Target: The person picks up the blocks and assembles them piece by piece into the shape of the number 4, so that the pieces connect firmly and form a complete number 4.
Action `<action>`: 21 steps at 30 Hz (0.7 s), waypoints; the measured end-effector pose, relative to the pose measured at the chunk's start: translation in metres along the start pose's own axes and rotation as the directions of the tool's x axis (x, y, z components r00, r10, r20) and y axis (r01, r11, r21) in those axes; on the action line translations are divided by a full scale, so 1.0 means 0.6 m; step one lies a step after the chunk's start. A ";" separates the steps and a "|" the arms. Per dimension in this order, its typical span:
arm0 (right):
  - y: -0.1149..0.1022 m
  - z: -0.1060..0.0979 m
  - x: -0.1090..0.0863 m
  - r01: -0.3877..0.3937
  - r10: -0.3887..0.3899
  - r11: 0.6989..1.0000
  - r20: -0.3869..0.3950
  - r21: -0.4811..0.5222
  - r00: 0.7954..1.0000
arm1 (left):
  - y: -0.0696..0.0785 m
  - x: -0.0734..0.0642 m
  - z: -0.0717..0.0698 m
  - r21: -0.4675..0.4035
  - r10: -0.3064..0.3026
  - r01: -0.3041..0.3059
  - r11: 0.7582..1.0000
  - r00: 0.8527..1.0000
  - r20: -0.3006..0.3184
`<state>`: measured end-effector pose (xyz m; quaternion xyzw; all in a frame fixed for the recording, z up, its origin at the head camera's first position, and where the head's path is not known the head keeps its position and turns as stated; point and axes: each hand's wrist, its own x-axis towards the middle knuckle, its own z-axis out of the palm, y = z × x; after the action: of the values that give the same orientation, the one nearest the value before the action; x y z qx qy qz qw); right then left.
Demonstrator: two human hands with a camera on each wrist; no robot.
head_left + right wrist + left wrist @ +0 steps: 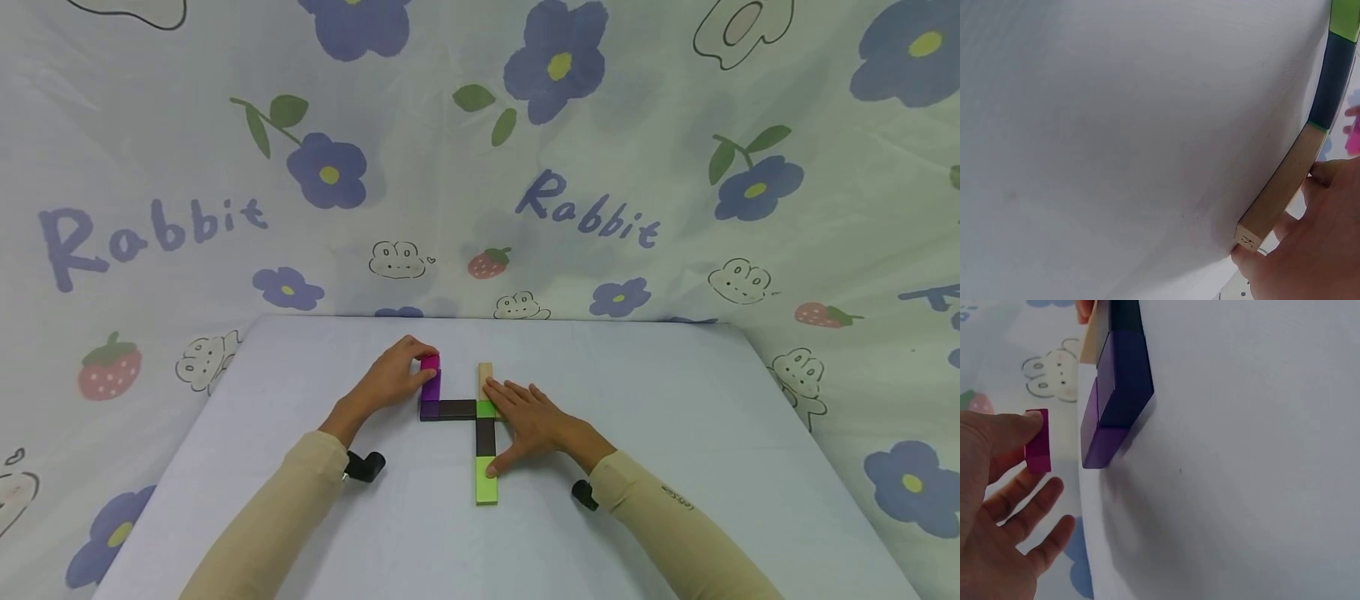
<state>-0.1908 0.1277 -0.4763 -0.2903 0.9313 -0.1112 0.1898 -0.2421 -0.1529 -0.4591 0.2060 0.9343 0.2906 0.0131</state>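
My left hand (388, 377) pinches a small magenta block (1038, 442) between thumb and fingers. A gap shows between it and a purple block (1102, 440) in the left wrist view. The purple block meets a dark purple block (430, 410), which joins a black block (457, 410) running right to a green square (484, 409). From that square another black block (486, 437) and a lime block (486, 490) run toward me. A pale wooden block (484, 372) points away. My right hand (534, 423) lies with fingers spread over the row's right side, touching the blocks.
The blocks lie on a white-covered table (660, 383). Behind it hangs a curtain (435, 183) printed with flowers, rabbits and strawberries. A black wrist device (366, 467) sits at the left cuff, and another (585, 495) at the right.
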 end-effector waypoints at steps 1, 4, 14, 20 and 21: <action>0.000 0.000 0.000 -0.001 0.001 1.000 0.000 0.000 1.000 | 0.002 0.001 -0.001 -0.004 -0.007 0.007 1.000 1.000 0.005; 0.000 -0.001 -0.001 0.002 -0.002 1.000 -0.003 0.008 1.000 | 0.006 0.005 -0.002 -0.002 -0.015 0.015 1.000 1.000 0.015; 0.002 -0.001 0.000 0.001 -0.001 1.000 0.001 0.002 1.000 | 0.006 0.018 0.003 0.011 -0.036 0.036 0.999 0.999 0.036; 0.002 0.000 0.001 0.000 0.000 1.000 0.000 0.001 1.000 | 0.003 0.023 0.003 0.004 -0.058 0.058 0.998 0.997 0.045; 0.002 0.000 0.001 -0.001 0.001 1.000 0.001 0.001 1.000 | 0.002 0.024 0.003 0.004 -0.059 0.059 0.998 0.997 0.044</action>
<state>-0.1920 0.1285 -0.4770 -0.2897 0.9314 -0.1113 0.1902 -0.2547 -0.1454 -0.4586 0.1846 0.9399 0.2841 0.0418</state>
